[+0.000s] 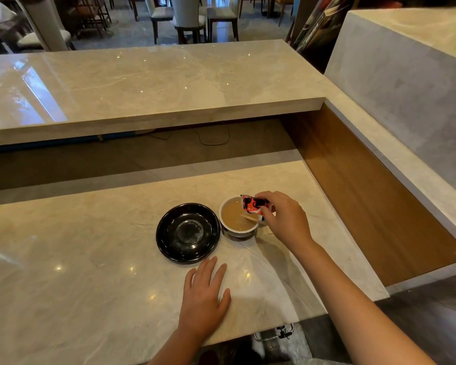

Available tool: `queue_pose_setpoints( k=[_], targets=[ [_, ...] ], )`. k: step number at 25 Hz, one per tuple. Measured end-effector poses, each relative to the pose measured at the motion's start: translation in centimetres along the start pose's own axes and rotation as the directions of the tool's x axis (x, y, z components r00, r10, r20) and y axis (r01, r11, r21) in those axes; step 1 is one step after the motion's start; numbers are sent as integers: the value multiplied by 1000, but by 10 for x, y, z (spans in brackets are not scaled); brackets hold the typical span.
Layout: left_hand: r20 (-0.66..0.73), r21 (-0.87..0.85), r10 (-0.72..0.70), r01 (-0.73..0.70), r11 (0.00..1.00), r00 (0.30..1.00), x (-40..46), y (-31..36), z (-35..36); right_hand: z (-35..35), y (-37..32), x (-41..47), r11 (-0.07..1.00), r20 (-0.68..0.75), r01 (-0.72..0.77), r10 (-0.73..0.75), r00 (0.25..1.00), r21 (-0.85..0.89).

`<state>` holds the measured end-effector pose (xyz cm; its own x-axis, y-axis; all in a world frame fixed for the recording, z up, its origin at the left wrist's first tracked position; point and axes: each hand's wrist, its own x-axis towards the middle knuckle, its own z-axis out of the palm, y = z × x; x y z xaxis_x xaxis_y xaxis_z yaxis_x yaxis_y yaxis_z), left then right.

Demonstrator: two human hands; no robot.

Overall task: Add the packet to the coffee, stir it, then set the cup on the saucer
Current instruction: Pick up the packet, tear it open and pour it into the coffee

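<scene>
A white cup (228, 206) of light brown coffee stands on the marble counter, just right of a glossy black saucer (187, 233). A wooden stirrer (248, 217) leans inside the cup. My right hand (284, 218) pinches a red and black packet (254, 204) and holds it tilted over the cup's right rim. My left hand (204, 288) lies flat on the counter in front of the saucer, fingers spread, holding nothing.
A raised marble ledge (148, 101) runs across behind the work counter (77, 272). A wood-lined wall (366, 201) and a marble block (406, 75) close the right side. The counter's front edge is near my forearms. Chairs stand in the background.
</scene>
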<state>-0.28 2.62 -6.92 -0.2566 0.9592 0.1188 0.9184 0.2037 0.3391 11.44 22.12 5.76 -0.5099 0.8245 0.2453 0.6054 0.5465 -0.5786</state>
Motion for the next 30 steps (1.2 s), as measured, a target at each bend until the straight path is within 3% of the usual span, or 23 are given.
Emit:
queue_pose_setpoints(
  k=[4,7,10,13,17,19,25,30],
  targets=[
    [-5,-8,-2,2,1000,1000,-1,0,-1,3,-2,2,1000,3,-14,14,1000,2],
    [-2,-8,-2,2,1000,1000,-1,0,-1,3,-4,3,940,-27,-188,204,979,285],
    [2,-10,-7,7,1000,1000,-1,0,-1,0,-6,2,752,24,-345,402,915,562],
    [-1,-8,-2,2,1000,1000,0,-1,-1,-4,-8,-2,557,128,-429,497,858,712],
    [3,-7,-10,10,1000,1000,1,-2,0,-13,-9,-8,205,259,-402,497,828,892],
    [16,6,-20,20,1000,1000,1,-2,0,-18,-7,-11,116,285,-384,484,828,916],
    [34,9,-22,21,1000,999,1,-1,-1,-38,23,-29,312,154,-318,453,878,896],
    [52,4,-35,35,999,998,1,0,-1,-59,87,-62,483,121,-515,636,762,708]
  ],
)
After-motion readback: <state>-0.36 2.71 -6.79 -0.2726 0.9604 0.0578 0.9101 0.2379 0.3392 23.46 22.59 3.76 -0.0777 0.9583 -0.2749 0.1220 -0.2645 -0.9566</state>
